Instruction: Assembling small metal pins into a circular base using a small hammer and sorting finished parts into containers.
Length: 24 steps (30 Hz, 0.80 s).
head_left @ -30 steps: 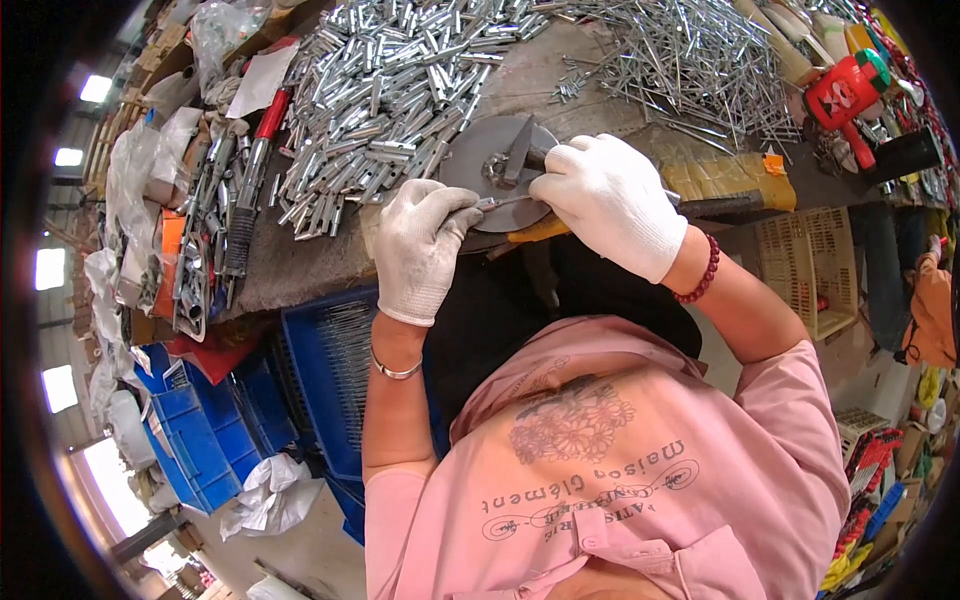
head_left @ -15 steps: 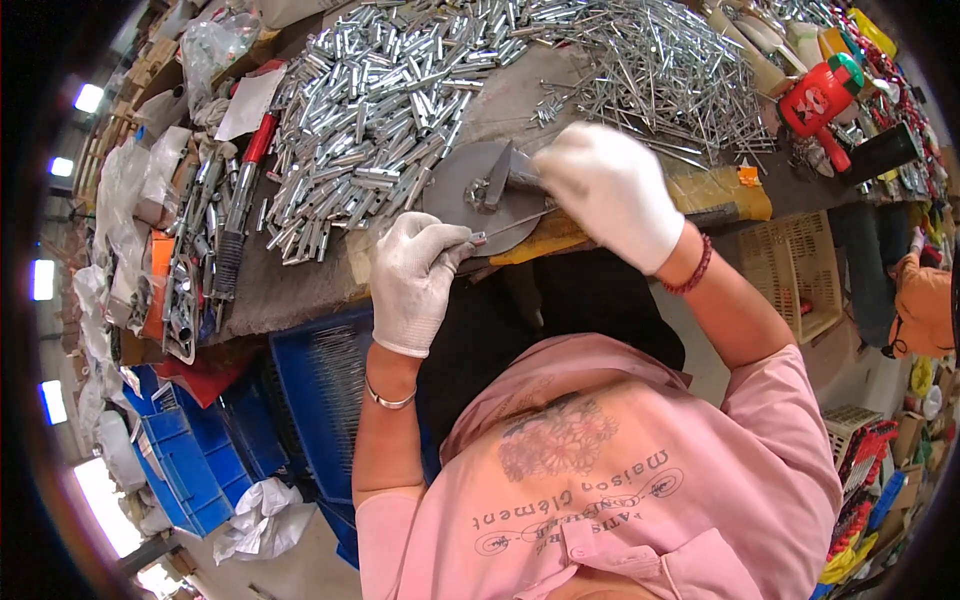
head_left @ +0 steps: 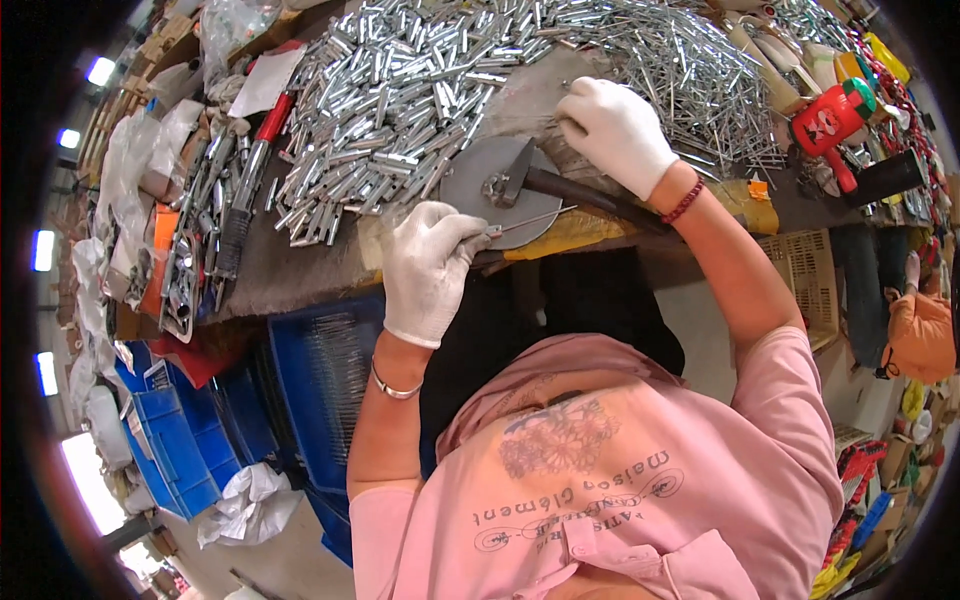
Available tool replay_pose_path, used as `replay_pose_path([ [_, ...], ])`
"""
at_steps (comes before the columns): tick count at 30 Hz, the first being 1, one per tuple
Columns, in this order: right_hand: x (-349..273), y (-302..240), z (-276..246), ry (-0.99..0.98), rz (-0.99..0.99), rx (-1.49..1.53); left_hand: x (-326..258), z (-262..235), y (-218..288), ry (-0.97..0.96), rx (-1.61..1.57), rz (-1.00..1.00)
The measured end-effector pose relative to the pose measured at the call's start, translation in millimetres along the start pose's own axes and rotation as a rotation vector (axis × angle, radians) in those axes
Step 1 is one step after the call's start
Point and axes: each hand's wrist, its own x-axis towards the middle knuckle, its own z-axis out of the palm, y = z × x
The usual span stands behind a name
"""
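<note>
My left hand (head_left: 428, 270), in a white glove, pinches a small metal piece with a thin metal rod (head_left: 540, 217) sticking out to the right, over the near edge of a round grey plate (head_left: 465, 180). On that plate rests a hammer (head_left: 590, 192), its dark handle pointing right. My right hand (head_left: 618, 138), also gloved, is beyond the handle, beside the pile of thin metal rods (head_left: 690, 85). Its fingers are curled closed; whatever they hold is hidden. A large heap of short silvery metal tubes (head_left: 400, 110) covers the bench beyond my left hand.
Tools and a red-handled bar (head_left: 272, 118) lie at the bench's left. A red bottle with a green cap (head_left: 832, 115) stands at the right. Blue bins (head_left: 185, 450) sit below left, and a yellow crate (head_left: 805, 275) below right. Another person in orange (head_left: 920, 335) is at the far right.
My right hand has moved away from the rod and hammer handle toward the far side, beside the rod pile. My left hand keeps its pinch. The whole view has shifted slightly.
</note>
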Motion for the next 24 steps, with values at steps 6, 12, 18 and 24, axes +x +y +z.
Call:
replay_pose_path([
  [6, -30, -73, -56, 0.118, -0.124, 0.658, 1, 1, -3, 0.032, 0.088, 0.055],
  [12, -37, -102, -52, 0.061, -0.100, 0.646, -3, 2, -3, 0.045, 0.055, 0.012],
  [18, -34, -104, -54, 0.026, -0.140, 0.556, -4, 2, -4, 0.041, 0.057, 0.021],
  [24, -32, -106, -51, -0.004, -0.179, 0.483, -3, 2, -5, 0.043, 0.064, 0.032],
])
